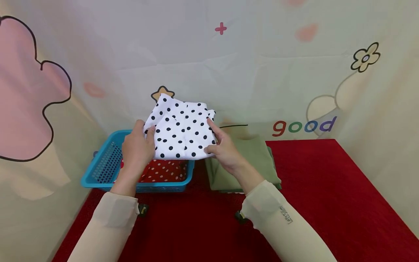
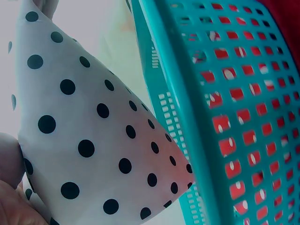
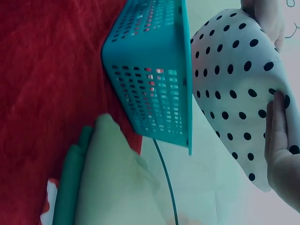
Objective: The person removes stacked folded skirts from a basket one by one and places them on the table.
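Note:
A white cloth with black polka dots, folded into a rough rectangle, is held up in the air between both hands. My left hand grips its left edge, thumb on the near face. At the right edge my right hand pinches the cloth, with fingers on both faces. Beneath it stands a blue plastic basket with red white-dotted cloth inside. In the left wrist view the dotted cloth hangs beside the basket wall. The right wrist view shows the cloth above the basket rim.
Right of the basket lies a stack of folded green cloths, with a darker green layer and a white-and-red edge low in it. A red cloth covers the table. A printed backdrop hangs behind. A thin dark cord runs near the basket.

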`<act>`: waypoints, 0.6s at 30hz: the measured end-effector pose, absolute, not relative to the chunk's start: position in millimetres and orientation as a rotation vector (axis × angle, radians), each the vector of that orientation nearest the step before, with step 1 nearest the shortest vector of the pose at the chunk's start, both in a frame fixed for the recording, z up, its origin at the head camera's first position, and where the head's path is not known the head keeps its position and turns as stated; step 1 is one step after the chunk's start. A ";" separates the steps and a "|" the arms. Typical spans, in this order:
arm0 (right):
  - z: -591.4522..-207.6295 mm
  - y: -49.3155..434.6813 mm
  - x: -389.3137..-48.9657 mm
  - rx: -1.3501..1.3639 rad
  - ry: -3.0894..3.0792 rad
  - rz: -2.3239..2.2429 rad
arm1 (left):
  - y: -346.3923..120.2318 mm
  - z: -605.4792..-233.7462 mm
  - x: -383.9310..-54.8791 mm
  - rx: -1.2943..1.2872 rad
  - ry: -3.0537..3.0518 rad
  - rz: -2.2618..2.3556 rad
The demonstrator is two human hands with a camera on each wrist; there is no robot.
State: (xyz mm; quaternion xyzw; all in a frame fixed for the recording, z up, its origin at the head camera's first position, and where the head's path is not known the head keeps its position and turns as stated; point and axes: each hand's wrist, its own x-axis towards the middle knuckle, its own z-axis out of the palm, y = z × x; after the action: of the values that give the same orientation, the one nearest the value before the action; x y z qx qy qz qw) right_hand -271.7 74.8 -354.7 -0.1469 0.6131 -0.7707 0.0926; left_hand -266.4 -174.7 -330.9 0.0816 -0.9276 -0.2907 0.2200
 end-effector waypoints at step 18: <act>-357.6 119.5 -267.0 -0.405 1.863 -2.308 | -134.8 -334.4 -272.5 0.119 -2.556 -0.882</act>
State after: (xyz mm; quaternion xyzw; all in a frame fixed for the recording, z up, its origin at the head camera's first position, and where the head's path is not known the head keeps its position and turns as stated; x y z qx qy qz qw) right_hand -267.0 119.5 -357.6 -0.1349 0.6207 -0.7688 0.0740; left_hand -272.5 -134.8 -334.4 0.0428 -0.9221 -0.3183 0.2160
